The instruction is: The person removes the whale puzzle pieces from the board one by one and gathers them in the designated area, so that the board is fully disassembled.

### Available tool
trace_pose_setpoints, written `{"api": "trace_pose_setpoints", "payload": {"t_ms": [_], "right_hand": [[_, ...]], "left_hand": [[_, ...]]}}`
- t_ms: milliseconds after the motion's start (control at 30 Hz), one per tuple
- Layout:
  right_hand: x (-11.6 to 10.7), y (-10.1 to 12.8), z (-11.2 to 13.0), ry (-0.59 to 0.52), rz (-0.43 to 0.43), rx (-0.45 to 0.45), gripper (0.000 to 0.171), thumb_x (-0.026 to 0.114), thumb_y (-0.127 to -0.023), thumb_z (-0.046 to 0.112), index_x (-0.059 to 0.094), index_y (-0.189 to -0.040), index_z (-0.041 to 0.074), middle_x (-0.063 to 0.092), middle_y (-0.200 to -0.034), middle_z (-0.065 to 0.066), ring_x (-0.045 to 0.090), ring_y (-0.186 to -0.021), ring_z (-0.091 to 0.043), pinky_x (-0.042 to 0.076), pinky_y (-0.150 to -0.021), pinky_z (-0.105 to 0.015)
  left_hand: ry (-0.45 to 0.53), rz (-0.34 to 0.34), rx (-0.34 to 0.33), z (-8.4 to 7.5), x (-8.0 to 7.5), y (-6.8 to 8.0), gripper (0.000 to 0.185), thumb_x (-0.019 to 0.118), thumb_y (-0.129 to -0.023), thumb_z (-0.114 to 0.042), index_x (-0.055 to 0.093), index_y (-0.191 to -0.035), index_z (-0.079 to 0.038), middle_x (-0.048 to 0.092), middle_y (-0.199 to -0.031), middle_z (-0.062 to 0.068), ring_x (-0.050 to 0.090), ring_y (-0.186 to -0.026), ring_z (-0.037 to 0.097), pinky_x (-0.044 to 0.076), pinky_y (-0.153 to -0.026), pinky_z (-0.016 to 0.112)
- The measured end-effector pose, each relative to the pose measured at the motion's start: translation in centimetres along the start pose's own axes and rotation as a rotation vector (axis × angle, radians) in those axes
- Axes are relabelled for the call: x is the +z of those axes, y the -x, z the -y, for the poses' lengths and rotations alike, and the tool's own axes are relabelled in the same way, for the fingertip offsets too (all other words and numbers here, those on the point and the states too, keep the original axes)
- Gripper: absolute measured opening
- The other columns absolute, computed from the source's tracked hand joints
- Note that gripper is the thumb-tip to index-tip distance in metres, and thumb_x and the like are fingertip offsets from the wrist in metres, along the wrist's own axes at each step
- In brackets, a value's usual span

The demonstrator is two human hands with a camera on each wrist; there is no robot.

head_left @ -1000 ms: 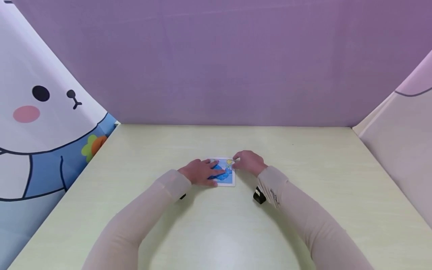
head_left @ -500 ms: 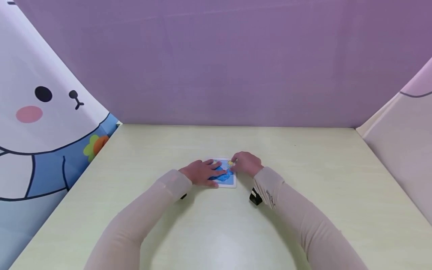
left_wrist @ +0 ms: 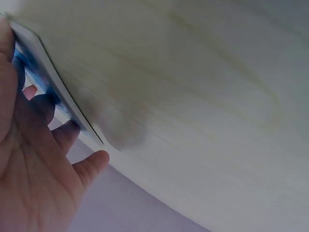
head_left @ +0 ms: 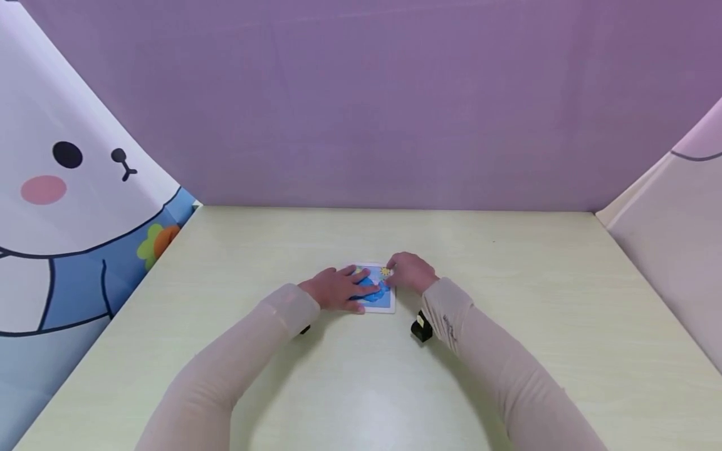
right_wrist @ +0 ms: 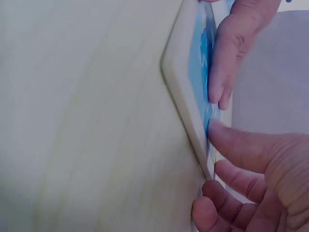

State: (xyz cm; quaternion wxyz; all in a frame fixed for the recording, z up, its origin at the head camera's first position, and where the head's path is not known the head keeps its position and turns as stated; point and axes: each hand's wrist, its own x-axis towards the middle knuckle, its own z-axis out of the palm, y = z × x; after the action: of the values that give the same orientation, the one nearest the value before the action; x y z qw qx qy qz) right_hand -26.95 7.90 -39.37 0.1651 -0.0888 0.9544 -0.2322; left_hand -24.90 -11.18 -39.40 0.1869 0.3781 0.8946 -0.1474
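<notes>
A flat, thin picture board (head_left: pixel 384 309) with a white border lies on the table in the head view. Its picture is blue, with a yellow sun in the upper right corner. My left hand (head_left: pixel 336 289) rests on its left part with the fingers spread over the picture. At the right edge, near the sun, my right hand (head_left: pixel 413 272) grips the board. In the right wrist view the right thumb (right_wrist: pixel 241 147) presses on the picture, while the other fingers (right_wrist: pixel 224 198) curl at the edge. Part of the picture is hidden under the left hand (left_wrist: pixel 34 159).
The pale table (head_left: pixel 361 388) extends around both arms. A purple backdrop (head_left: pixel 395 106) stands at its far edge, with a cartoon-printed cloth (head_left: pixel 84 207) on the left and a pale panel (head_left: pixel 677 250) on the right. Black wrist cameras (head_left: pixel 422 327) hang below the sleeves.
My right hand and forearm have shifted slightly left, its fingers now further over the board's right edge. The left hand stays in nearly the same place.
</notes>
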Motion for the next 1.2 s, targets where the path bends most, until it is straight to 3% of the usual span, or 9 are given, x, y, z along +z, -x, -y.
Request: {"api": "trace_pose_setpoints", "payload": {"t_ms": [233, 500, 667, 800, 1033, 1133, 1200], "right_hand": [[0.6, 0.1, 0.9, 0.106, -0.049, 0.070, 0.028, 0.073, -0.083, 0.019, 0.072, -0.109, 0.010, 0.067, -0.111, -0.005, 0.059, -0.090, -0.019, 0.049, -0.071, -0.037], [0.4, -0.1, 0.0, -0.005, -0.057, -0.016, 0.035, 0.074, -0.082, 0.018, 0.069, -0.113, 0.002, 0.067, -0.117, -0.011, 0.060, -0.109, -0.027, 0.046, -0.090, -0.040], [0.3, -0.4, -0.3, -0.071, -0.042, 0.000, 0.036, 0.074, -0.081, 0.016, 0.068, -0.113, 0.001, 0.066, -0.117, -0.012, 0.058, -0.112, -0.029, 0.043, -0.096, -0.041], [0.2, -0.6, -0.7, -0.097, -0.029, 0.005, 0.037, 0.074, -0.081, 0.014, 0.067, -0.114, -0.001, 0.065, -0.117, -0.014, 0.057, -0.112, -0.030, 0.041, -0.098, -0.041], [0.0, -0.8, -0.8, -0.156, -0.038, -0.022, 0.024, 0.069, -0.087, 0.015, 0.070, -0.103, -0.002, 0.068, -0.104, -0.013, 0.060, -0.096, -0.026, 0.045, -0.088, -0.038], [0.1, -0.8, -0.6, -0.119, -0.049, -0.009, 0.024, 0.069, -0.088, 0.020, 0.071, -0.101, 0.000, 0.069, -0.101, -0.010, 0.059, -0.085, -0.021, 0.047, -0.079, -0.036], [0.2, -0.7, -0.4, -0.082, -0.053, 0.021, 0.027, 0.069, -0.088, 0.023, 0.071, -0.106, 0.002, 0.069, -0.106, -0.009, 0.060, -0.086, -0.020, 0.047, -0.078, -0.035]], "left_hand": [[0.012, -0.023, -0.005, 0.1, 0.2, 0.3, 0.062, 0.038, -0.099, -0.054, 0.022, -0.154, -0.030, 0.015, -0.160, 0.004, 0.018, -0.144, 0.032, 0.034, -0.104, 0.053], [0.017, -0.030, 0.004, 0.3, 0.4, 0.3, 0.063, 0.033, -0.097, -0.059, 0.017, -0.153, -0.036, 0.014, -0.160, 0.002, 0.017, -0.144, 0.032, 0.033, -0.104, 0.054], [-0.018, -0.009, -0.026, -0.1, 0.0, 0.3, 0.062, 0.038, -0.098, -0.055, 0.021, -0.153, -0.033, 0.017, -0.160, 0.001, 0.020, -0.143, 0.030, 0.035, -0.104, 0.053], [-0.015, -0.013, -0.011, -0.1, 0.0, 0.2, 0.062, 0.037, -0.098, -0.056, 0.021, -0.153, -0.033, 0.018, -0.160, 0.002, 0.021, -0.143, 0.031, 0.035, -0.103, 0.053], [-0.033, -0.021, -0.006, 0.2, 0.6, -0.3, 0.063, 0.033, -0.097, -0.060, 0.015, -0.153, -0.038, 0.014, -0.160, 0.000, 0.019, -0.144, 0.030, 0.035, -0.104, 0.052], [-0.053, 0.002, -0.027, 0.0, 0.2, -0.2, 0.062, 0.035, -0.098, -0.057, 0.018, -0.153, -0.035, 0.014, -0.160, -0.001, 0.018, -0.144, 0.029, 0.034, -0.105, 0.051], [-0.060, 0.005, -0.029, -0.1, 0.1, -0.1, 0.062, 0.035, -0.098, -0.056, 0.019, -0.153, -0.034, 0.014, -0.160, 0.000, 0.019, -0.144, 0.029, 0.034, -0.104, 0.051]]}}
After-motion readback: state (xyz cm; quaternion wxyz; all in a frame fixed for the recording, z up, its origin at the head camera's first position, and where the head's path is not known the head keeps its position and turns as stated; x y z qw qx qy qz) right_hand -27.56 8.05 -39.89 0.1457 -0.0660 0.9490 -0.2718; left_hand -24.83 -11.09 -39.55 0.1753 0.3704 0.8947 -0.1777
